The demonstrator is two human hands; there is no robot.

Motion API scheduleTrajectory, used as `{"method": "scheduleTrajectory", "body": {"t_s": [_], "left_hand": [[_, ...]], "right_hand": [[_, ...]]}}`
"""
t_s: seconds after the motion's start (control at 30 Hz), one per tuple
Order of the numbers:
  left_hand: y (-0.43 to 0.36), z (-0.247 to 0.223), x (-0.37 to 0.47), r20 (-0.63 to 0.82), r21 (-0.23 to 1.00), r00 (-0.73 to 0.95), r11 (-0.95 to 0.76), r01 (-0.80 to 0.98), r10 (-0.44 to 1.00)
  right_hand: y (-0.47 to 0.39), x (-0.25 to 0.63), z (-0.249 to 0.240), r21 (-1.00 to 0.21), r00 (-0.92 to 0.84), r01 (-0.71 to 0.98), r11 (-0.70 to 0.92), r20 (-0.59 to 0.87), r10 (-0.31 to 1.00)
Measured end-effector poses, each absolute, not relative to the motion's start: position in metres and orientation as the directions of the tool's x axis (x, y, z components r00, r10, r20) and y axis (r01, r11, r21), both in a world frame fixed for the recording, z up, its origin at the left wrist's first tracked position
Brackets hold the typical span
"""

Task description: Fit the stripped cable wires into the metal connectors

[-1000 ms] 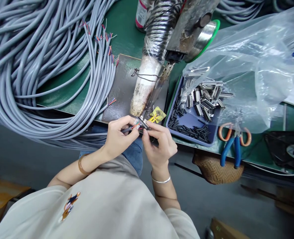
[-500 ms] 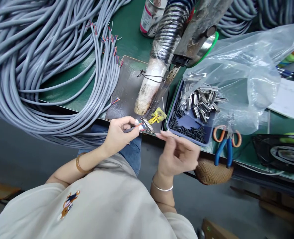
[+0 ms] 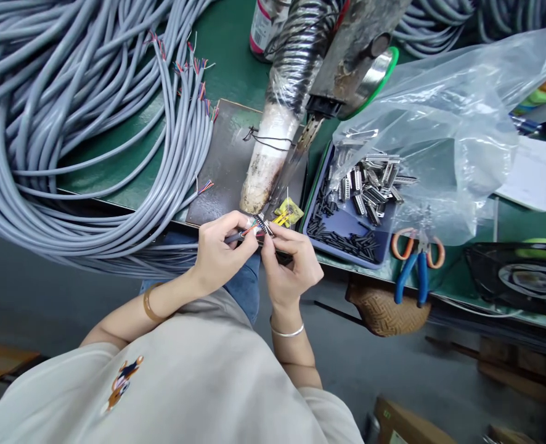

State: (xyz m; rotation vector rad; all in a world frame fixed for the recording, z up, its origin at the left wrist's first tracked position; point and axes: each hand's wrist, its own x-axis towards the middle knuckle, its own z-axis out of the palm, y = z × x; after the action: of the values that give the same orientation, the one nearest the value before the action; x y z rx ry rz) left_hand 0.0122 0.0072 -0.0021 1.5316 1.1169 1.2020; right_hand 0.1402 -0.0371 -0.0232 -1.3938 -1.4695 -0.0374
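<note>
My left hand [image 3: 222, 250] pinches the end of a grey cable [image 3: 233, 237], whose thin coloured wires [image 3: 251, 227] fan out at the fingertips. Against those wires sits a small multi-pin connector [image 3: 262, 224], tilted. Its right end is between the thumb and fingers of my right hand [image 3: 294, 259]. Whether any wire is joined to a pin is too small to tell. Just beyond my fingers hangs a soldering iron [image 3: 306, 137], its tip pointing down toward the connector. A yellow pad [image 3: 289, 213] lies on the dark board [image 3: 217, 154] behind my right fingers.
Left, a large bundle of grey cables [image 3: 32, 123] covers the bench. An extraction hose [image 3: 277, 129] slants down ahead. A blue tray [image 3: 347, 254] holds loose connectors and black sleeves. Orange-and-blue pliers [image 3: 418, 262], a plastic bag [image 3: 462, 135] and a solder spool [image 3: 377, 80] are at the right.
My right hand has moved left and closed on the connector's end; it was apart from it before. The connector has turned in my fingers. The whole view has shifted slightly.
</note>
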Motion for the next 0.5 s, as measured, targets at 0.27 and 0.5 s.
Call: {"method": "scheduleTrajectory", "body": {"t_s": [0.27,0.5], "left_hand": [[0.0095,-0.0035,0.0148,0.321,0.925,0.11,-0.336,0.175,0.941],[0.008,-0.0049,0.012,0.291,0.935,0.12,-0.309,0.172,0.949]], "right_hand": [[-0.0297,0.1432,-0.0231,-0.583,0.229,0.74,0.336,0.688,0.688],[-0.0326,0.1431,-0.0186,-0.552,0.201,0.76,0.344,0.702,0.683]]}}
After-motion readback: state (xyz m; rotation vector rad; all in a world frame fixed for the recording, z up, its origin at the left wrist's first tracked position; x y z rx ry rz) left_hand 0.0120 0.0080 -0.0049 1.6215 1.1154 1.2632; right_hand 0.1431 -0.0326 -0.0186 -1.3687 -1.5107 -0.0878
